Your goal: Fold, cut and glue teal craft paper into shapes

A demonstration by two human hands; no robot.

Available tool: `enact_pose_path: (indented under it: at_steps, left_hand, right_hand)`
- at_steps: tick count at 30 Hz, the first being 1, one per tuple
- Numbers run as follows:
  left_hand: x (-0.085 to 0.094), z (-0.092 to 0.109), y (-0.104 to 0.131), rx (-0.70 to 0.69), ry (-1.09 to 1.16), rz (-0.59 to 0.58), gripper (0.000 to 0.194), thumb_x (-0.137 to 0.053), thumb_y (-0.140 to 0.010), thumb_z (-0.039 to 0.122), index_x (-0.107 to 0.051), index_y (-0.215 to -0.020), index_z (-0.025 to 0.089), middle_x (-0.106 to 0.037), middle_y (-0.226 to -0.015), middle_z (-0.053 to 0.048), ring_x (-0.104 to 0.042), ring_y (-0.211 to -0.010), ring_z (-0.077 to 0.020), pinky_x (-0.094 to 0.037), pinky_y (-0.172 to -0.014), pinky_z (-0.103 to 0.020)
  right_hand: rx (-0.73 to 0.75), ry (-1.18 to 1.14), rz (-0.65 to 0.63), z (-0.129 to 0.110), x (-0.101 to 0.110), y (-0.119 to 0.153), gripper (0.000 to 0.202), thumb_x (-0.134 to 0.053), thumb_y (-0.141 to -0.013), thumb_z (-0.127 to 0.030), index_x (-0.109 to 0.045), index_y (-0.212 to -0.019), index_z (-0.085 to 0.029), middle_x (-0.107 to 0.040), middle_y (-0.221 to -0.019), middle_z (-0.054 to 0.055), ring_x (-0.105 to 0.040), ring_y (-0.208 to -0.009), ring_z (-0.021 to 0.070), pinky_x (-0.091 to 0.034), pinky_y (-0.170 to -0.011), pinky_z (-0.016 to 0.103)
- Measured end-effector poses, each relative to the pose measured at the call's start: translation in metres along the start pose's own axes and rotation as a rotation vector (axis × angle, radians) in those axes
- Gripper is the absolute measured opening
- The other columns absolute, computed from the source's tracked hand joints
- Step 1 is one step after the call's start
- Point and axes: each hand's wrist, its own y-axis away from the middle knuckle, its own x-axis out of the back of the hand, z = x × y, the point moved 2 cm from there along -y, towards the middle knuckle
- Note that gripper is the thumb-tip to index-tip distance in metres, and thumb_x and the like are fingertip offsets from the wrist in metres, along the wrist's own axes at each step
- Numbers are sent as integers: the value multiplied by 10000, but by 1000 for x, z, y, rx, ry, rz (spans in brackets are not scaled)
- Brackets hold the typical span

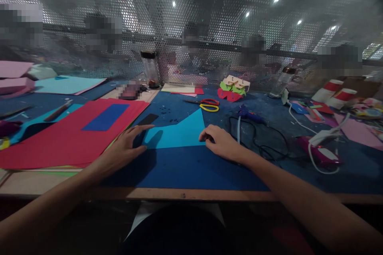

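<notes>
Both my hands rest on the cyan sheet point(179, 133) at the near middle of the counter point(353, 167).

My left hand point(127, 147) lies flat at the sheet's left edge, its grip released, fingers spread, the forefinger reaching toward a small black strip point(147, 119) just left of the sheet. My right hand point(220, 141) sits at the sheet's right corner with fingers curled down; I cannot tell whether that grip pinches the paper or only presses on it. The sheet lies flat on dark blue paper point(191, 169). Left of the sheet is a red sheet point(60, 139) carrying a blue rectangle point(105, 117). Beyond the sheet lie scissors point(206, 104) with red and yellow handles. Right of the sheet lies a blue glue gun point(249, 116) with a black cord point(263, 143), and farther right a pink tool point(318, 152).
</notes>
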Motion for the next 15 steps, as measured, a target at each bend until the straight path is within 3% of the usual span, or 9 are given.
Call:
enact_pose_path:
  at_steps: [15]
  left_hand:
    - [6, -3, 3, 49, 95, 17, 690, -607, -827, 444, -501, -1483, 258, -554, -1505, -89, -517, -1358, -392, -430, -1124, -543]
  right_hand:
    - [24, -1, 14, 1, -1, 0, 269, -516, -839, -23, -699, -950, -185, -680, -1007, 55, -606, -921, 188, -434, -812, 304]
